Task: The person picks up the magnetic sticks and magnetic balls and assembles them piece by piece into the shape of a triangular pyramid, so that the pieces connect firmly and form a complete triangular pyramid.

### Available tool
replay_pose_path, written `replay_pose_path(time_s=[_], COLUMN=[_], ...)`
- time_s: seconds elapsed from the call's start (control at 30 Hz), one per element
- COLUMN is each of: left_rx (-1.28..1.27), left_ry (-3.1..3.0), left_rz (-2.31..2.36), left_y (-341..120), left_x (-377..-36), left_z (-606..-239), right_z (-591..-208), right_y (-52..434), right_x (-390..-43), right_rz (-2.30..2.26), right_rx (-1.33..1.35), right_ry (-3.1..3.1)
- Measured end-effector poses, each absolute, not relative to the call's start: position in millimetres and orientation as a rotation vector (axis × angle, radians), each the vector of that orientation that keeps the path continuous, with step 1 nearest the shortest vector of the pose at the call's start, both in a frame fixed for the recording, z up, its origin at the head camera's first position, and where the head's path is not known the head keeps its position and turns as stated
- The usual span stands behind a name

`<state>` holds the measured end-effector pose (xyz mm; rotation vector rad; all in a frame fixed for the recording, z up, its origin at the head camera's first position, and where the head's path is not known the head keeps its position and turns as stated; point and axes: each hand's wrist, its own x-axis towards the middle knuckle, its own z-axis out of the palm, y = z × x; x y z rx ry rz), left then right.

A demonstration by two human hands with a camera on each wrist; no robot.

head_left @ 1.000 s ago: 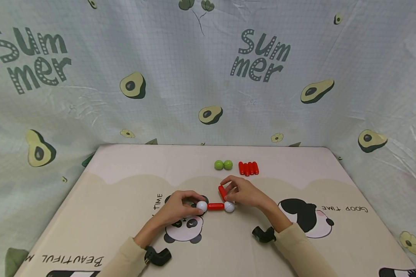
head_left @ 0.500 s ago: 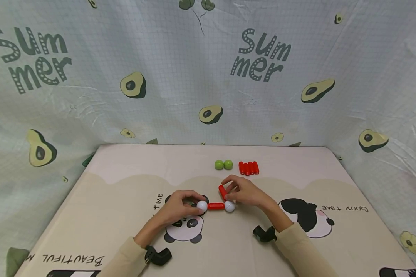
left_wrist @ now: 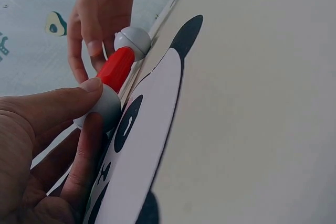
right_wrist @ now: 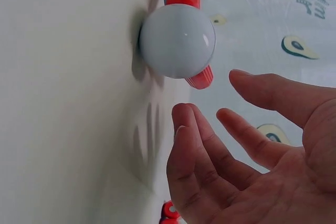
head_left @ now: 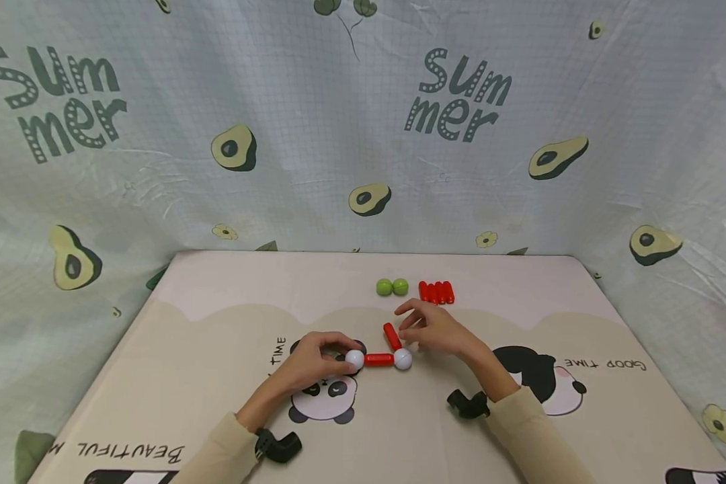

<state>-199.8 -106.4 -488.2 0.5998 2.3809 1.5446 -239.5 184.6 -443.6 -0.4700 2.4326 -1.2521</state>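
Note:
My left hand [head_left: 317,357] pinches a white ball [head_left: 355,360] between thumb and fingers. A red rod [head_left: 378,360] joins that ball to a second white ball [head_left: 402,359] on its right. From this second ball another red rod [head_left: 392,336] points away toward the back, tilted to the left. My right hand [head_left: 437,327] is beside that rod with nothing in its grasp. In the right wrist view, a gap shows between the loosely bent fingers [right_wrist: 202,156] and the white ball [right_wrist: 178,40].
Two green balls [head_left: 392,287] sit side by side toward the back of the table [head_left: 248,282]. To their right lie several red rods [head_left: 436,292] in a row. A patterned cloth [head_left: 314,121] hangs behind the table.
My right hand has let go of the second red rod and drawn back a little to the right and away. The left hand keeps its pinch on the white ball.

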Motion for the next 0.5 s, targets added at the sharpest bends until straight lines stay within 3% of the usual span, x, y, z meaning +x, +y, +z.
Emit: replay_pose_path(time_s=[0.5], left_rx=[0.601], left_ry=[2.381], left_rz=[1.544], left_y=[-106.7], left_x=[-198.6], left_z=[-488.3], right_z=[-428.9], right_y=[206.2], right_x=[-248.3], right_rz=[-1.277], right_rx=[-0.451], right_ry=[2.492])
